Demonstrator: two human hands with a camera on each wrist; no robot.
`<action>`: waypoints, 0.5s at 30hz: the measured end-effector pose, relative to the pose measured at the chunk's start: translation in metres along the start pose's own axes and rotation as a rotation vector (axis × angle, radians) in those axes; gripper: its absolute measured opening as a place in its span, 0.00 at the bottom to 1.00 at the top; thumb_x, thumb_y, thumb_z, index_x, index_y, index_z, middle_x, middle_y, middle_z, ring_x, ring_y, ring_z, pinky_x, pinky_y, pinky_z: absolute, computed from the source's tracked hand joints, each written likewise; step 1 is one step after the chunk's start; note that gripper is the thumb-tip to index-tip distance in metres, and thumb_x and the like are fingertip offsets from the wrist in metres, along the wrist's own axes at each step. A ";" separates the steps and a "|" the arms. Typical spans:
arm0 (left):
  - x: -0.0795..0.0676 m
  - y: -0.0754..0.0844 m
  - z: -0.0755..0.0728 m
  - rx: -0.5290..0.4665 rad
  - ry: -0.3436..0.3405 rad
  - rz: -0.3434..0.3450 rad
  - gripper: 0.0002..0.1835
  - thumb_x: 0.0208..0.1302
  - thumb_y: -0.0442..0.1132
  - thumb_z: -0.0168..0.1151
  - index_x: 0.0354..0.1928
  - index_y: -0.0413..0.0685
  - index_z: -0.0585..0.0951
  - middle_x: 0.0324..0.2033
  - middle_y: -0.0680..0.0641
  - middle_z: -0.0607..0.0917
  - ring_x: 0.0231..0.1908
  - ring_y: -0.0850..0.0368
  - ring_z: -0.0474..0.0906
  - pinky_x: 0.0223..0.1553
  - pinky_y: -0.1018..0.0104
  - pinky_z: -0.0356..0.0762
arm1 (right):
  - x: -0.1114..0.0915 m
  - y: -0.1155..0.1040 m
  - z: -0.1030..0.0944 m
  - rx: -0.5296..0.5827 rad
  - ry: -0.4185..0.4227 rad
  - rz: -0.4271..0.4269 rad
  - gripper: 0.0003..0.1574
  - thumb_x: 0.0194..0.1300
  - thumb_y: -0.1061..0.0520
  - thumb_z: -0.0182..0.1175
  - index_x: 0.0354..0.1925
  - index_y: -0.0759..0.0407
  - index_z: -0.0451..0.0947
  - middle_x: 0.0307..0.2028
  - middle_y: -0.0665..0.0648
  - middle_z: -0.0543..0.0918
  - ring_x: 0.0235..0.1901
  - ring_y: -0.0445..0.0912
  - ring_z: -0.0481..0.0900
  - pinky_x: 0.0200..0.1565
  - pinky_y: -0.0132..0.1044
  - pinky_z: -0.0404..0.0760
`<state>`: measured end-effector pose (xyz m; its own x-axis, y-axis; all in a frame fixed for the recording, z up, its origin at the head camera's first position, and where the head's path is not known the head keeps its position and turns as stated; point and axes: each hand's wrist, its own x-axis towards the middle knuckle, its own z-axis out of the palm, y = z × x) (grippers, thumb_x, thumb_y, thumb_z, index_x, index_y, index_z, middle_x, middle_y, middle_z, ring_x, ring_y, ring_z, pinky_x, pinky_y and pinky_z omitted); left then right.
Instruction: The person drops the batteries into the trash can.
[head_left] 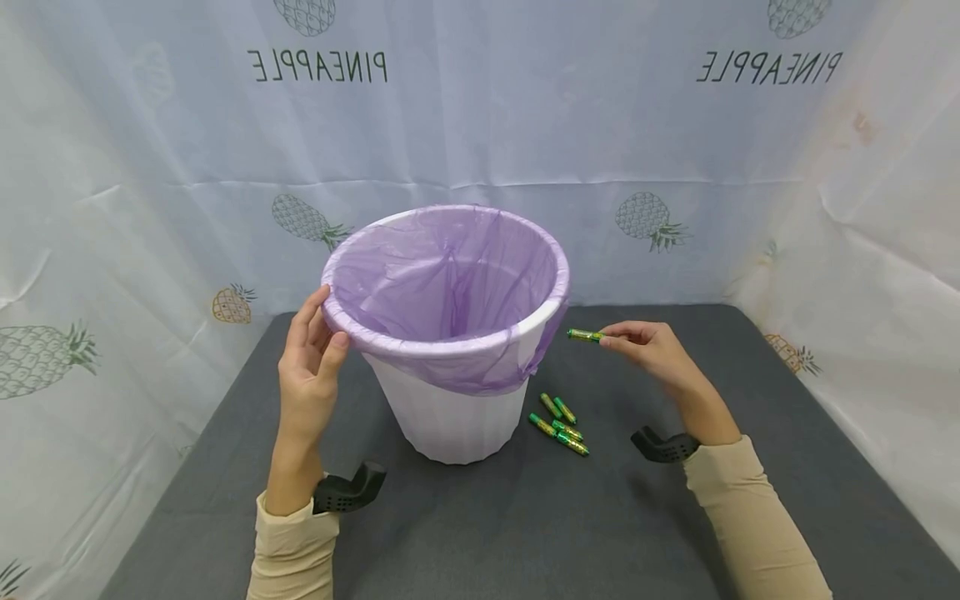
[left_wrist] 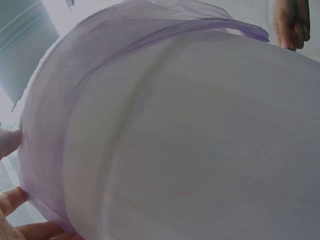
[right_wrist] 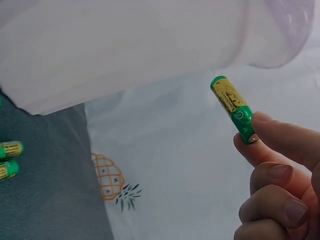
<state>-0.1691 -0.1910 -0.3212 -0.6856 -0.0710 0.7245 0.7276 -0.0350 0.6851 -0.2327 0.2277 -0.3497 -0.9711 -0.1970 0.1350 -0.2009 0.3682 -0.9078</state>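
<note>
1. Fingers (right_wrist: 257, 154) of the right hand (head_left: 649, 348), pinched on one battery (head_left: 584, 335), right of the bin (head_left: 450, 425).
2. Left hand (head_left: 308, 390), thumb and fingers apart, touching the bin's rim (head_left: 450, 349), left side.
3. Five batteries (head_left: 573, 443) on the table (head_left: 487, 533), right of the bin's base.
4. Liner (head_left: 405, 292) inside the bin.

On the bench (head_left: 480, 533) stands a trash bin (head_left: 450, 425), a liner (head_left: 450, 308) inside and over its rim. The left hand (head_left: 307, 379) touches the rim's left side. Right of the bin, the right hand (head_left: 656, 354) holds one battery (head_left: 584, 335); nearer, five batteries (head_left: 567, 430) lie together. A curtain (head_left: 480, 125) hangs behind.
</note>
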 end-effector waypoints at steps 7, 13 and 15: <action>-0.002 0.000 0.000 0.014 0.008 -0.026 0.27 0.67 0.27 0.49 0.69 0.42 0.64 0.62 0.56 0.75 0.59 0.65 0.73 0.58 0.79 0.71 | -0.001 -0.017 -0.004 0.003 -0.009 -0.010 0.07 0.65 0.54 0.61 0.36 0.39 0.82 0.12 0.41 0.58 0.15 0.40 0.53 0.23 0.38 0.61; 0.000 0.000 0.000 0.000 -0.002 0.009 0.27 0.67 0.27 0.49 0.69 0.40 0.64 0.63 0.54 0.75 0.59 0.64 0.73 0.59 0.79 0.70 | -0.001 -0.028 -0.008 0.038 -0.003 -0.049 0.10 0.66 0.57 0.60 0.35 0.39 0.82 0.12 0.42 0.57 0.15 0.42 0.50 0.21 0.37 0.58; 0.000 0.001 0.000 -0.002 -0.004 0.009 0.27 0.67 0.27 0.49 0.69 0.40 0.64 0.63 0.54 0.75 0.60 0.64 0.73 0.59 0.79 0.70 | -0.001 -0.032 -0.009 0.041 0.002 -0.059 0.11 0.66 0.57 0.60 0.34 0.38 0.82 0.12 0.42 0.57 0.15 0.42 0.50 0.21 0.38 0.58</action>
<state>-0.1684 -0.1907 -0.3211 -0.6791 -0.0669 0.7310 0.7338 -0.0368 0.6784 -0.2259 0.2245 -0.3172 -0.9579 -0.2156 0.1896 -0.2525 0.3182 -0.9138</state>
